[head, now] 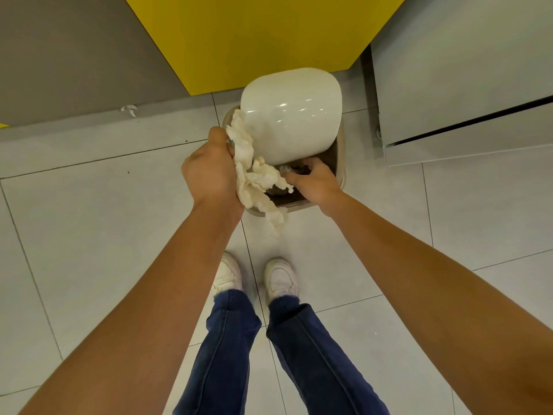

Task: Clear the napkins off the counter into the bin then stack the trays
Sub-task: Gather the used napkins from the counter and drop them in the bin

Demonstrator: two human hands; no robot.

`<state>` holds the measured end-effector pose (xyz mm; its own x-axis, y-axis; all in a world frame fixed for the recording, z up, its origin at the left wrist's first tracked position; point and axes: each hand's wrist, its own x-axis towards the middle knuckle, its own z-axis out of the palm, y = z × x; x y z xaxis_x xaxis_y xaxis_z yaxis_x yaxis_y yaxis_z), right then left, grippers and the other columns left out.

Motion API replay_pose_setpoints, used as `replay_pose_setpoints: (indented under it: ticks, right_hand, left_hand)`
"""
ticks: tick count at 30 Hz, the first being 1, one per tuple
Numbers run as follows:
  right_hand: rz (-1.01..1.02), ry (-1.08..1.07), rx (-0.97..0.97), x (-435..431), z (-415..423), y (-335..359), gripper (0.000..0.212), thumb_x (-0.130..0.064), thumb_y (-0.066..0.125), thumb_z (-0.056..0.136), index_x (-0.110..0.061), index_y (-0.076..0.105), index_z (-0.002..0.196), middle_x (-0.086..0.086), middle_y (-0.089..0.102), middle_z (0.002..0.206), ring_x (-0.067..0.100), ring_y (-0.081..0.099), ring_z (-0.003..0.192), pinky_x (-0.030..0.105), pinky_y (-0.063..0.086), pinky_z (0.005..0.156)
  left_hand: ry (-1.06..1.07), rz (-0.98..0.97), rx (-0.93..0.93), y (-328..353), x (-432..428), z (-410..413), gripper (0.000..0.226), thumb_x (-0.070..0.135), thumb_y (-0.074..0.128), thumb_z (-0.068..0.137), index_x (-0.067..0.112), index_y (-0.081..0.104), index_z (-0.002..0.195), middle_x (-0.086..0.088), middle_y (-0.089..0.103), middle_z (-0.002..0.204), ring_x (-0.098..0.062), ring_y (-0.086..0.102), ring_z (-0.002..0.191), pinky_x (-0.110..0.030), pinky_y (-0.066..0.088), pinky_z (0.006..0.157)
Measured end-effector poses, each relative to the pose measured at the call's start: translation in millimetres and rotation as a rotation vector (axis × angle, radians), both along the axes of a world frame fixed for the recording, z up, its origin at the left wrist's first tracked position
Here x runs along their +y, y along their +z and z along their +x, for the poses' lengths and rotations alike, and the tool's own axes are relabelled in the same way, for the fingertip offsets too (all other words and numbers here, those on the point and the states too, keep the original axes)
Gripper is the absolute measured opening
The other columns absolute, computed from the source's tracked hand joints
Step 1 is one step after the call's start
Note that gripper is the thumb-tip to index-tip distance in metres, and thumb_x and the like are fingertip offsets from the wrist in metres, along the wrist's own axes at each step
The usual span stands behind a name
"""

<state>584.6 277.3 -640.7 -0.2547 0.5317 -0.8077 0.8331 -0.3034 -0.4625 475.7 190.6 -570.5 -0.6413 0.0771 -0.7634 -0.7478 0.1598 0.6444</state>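
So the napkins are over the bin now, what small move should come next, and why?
Probably the left hand should move the napkins to the right, over the opening, and let go. The lid stands raised and the right hand reaches into the bin, but part of the bunch hangs outside the near rim, so dropping it here might spill some on the floor.

Nothing here can be read. The bin's white lid [291,115] is plain and glossy, with only glints of light on it. The yellow panel [257,37] behind carries no lettering, and neither does the grey cabinet [460,79] to the right. The white shoes [254,278] show no brand mark that I can make out.
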Motion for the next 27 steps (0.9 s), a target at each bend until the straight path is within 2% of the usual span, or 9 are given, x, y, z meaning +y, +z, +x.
replay_pose_setpoints:
  ticks: [3,6,9,12,15,18,22,25,27]
  right_hand:
    - [-0.006,0.049,0.002,4.0,4.8,2.7,0.058,-0.015,0.064,0.086,-0.012,0.040,0.139,0.005,0.048,0.138,0.024,0.045,0.126,0.029,0.038,0.098]
    - [-0.040,0.049,0.011,5.8,5.9,5.3,0.052,-0.011,0.056,0.091,-0.011,0.040,0.140,0.006,0.046,0.141,0.024,0.044,0.127,0.025,0.036,0.093]
    - [-0.067,-0.021,0.033,7.8,5.7,11.3,0.044,-0.014,0.048,0.094,-0.011,0.044,0.138,0.006,0.048,0.140,0.023,0.045,0.127,0.029,0.036,0.099]
    - [-0.102,-0.079,0.045,13.7,6.4,18.8,0.030,-0.021,0.043,0.095,-0.011,0.059,0.118,0.012,0.058,0.125,0.026,0.050,0.118,0.031,0.040,0.091]
    - [-0.159,-0.136,0.070,19.8,8.9,23.6,0.031,-0.030,0.045,0.092,-0.016,0.059,0.116,0.007,0.059,0.122,0.023,0.050,0.118,0.037,0.041,0.101]
    - [-0.192,-0.184,0.097,26.2,14.4,28.5,0.035,-0.036,0.042,0.093,-0.016,0.057,0.117,0.007,0.057,0.128,0.025,0.049,0.121,0.043,0.038,0.107]
    - [-0.245,-0.286,0.211,35.0,22.9,36.0,0.034,-0.038,0.037,0.096,-0.019,0.064,0.092,0.010,0.066,0.118,0.028,0.058,0.114,0.043,0.042,0.103]
    - [-0.287,-0.295,0.270,37.6,28.0,38.6,0.043,-0.038,0.029,0.098,-0.015,0.065,0.099,0.007,0.067,0.114,0.020,0.061,0.109,0.038,0.045,0.100]
    - [-0.280,-0.293,0.285,37.3,31.4,38.7,0.047,-0.038,0.025,0.099,-0.015,0.066,0.103,0.007,0.066,0.112,0.018,0.060,0.109,0.035,0.044,0.101]
  left_hand:
    - [0.009,-0.010,0.027,-1.2,4.7,2.3,0.040,0.016,0.053,0.087,0.016,0.038,0.050,0.008,0.039,0.044,-0.010,0.039,0.048,-0.020,0.036,0.046]
    - [-0.024,-0.009,0.095,-0.2,11.9,4.1,0.043,0.012,0.049,0.089,0.016,0.036,0.048,0.013,0.037,0.036,-0.006,0.037,0.041,-0.019,0.034,0.046]
    - [-0.043,-0.001,0.189,4.0,19.2,10.1,0.043,0.011,0.051,0.088,0.016,0.035,0.048,0.013,0.034,0.034,-0.005,0.032,0.037,-0.018,0.031,0.042]
    - [0.002,0.063,0.330,6.8,25.9,18.1,0.043,0.011,0.052,0.080,0.016,0.030,0.044,0.001,0.026,0.044,-0.012,0.023,0.044,-0.025,0.023,0.045]
    - [-0.053,0.087,0.531,2.7,33.9,27.6,0.047,0.006,0.052,0.080,0.017,0.026,0.042,0.007,0.022,0.042,-0.008,0.019,0.044,-0.020,0.023,0.045]
    - [-0.214,0.124,0.702,-10.0,38.2,45.0,0.053,0.005,0.056,0.084,0.022,0.028,0.041,0.013,0.025,0.035,-0.003,0.026,0.038,-0.012,0.028,0.047]
    - [-0.564,0.116,1.058,-46.6,35.3,57.9,0.047,0.014,0.057,0.084,0.022,0.037,0.042,0.015,0.036,0.038,-0.005,0.035,0.040,-0.013,0.035,0.052]
    - [-0.843,0.007,1.324,-75.7,34.8,60.1,0.040,0.011,0.058,0.083,0.009,0.046,0.045,-0.001,0.044,0.041,-0.010,0.036,0.040,-0.014,0.028,0.050]
    - [-1.003,-0.047,1.417,-87.4,34.8,60.3,0.036,0.010,0.058,0.083,0.009,0.049,0.048,-0.004,0.048,0.044,-0.016,0.043,0.040,-0.020,0.034,0.046]
